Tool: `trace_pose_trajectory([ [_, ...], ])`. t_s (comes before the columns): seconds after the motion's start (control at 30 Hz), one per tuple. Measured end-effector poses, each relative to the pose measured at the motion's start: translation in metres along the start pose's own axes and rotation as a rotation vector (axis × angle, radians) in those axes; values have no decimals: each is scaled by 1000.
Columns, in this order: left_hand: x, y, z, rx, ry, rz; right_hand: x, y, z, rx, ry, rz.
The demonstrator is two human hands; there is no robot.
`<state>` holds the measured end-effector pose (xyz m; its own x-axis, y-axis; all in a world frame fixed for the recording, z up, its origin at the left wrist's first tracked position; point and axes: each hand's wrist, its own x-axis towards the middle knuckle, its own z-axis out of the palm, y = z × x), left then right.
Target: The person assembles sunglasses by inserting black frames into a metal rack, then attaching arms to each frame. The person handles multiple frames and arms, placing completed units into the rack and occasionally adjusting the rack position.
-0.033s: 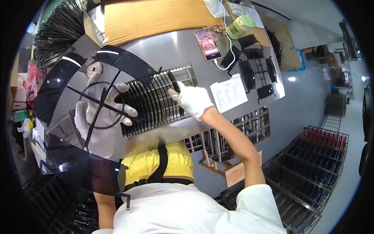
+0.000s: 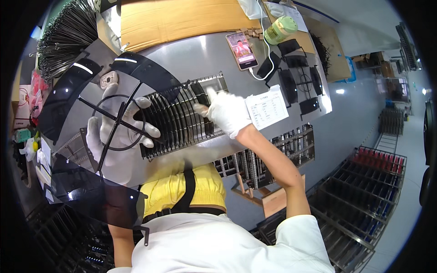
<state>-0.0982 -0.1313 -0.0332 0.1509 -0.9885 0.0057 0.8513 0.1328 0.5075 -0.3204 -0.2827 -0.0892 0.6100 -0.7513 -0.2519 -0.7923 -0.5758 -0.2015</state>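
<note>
My left hand (image 2: 111, 125), in a white glove, holds up a black wire frame (image 2: 119, 119) from beneath. Its fingers are spread behind the frame's ring and crossed rods. Large curved dark panels, such as the upper one (image 2: 148, 75), sit around that frame. A metal rack (image 2: 218, 84) on the table holds a row of curved dark panels (image 2: 170, 120), partly hidden behind the wire frame. My right hand (image 2: 230, 114), also gloved, is at the right end of this row. Its thumb and forefinger are apart, close to the last panels (image 2: 200, 93), with nothing visible between them.
A printed sheet (image 2: 267, 109), a phone (image 2: 242, 50) on a white cable and a green bottle (image 2: 281, 30) lie to the right. Beyond them is a similar paneled frame (image 2: 304, 82). Black wires (image 2: 68, 36) are bundled far left. Filled racks (image 2: 359, 195) stand on the floor.
My right hand has shifted slightly right, away from the row, and its fingers have opened from the end panel. The left hand and wire frame have hardly moved.
</note>
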Motion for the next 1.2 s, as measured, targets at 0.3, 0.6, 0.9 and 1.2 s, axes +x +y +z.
trace_pose_trajectory([
  [0.3,16,-37,36,-309,99,-314,3,-40,-56,-380,617,-287],
  [0.6,-27,54,42,-433,181,-74,-14,55,-1,743,-154,19],
  [0.9,-25,38,25,-349,234,-395,-1,50,58,153,-160,-333],
  [1.2,-19,-13,43,396,126,-412,-4,-10,-72,312,455,-552],
])
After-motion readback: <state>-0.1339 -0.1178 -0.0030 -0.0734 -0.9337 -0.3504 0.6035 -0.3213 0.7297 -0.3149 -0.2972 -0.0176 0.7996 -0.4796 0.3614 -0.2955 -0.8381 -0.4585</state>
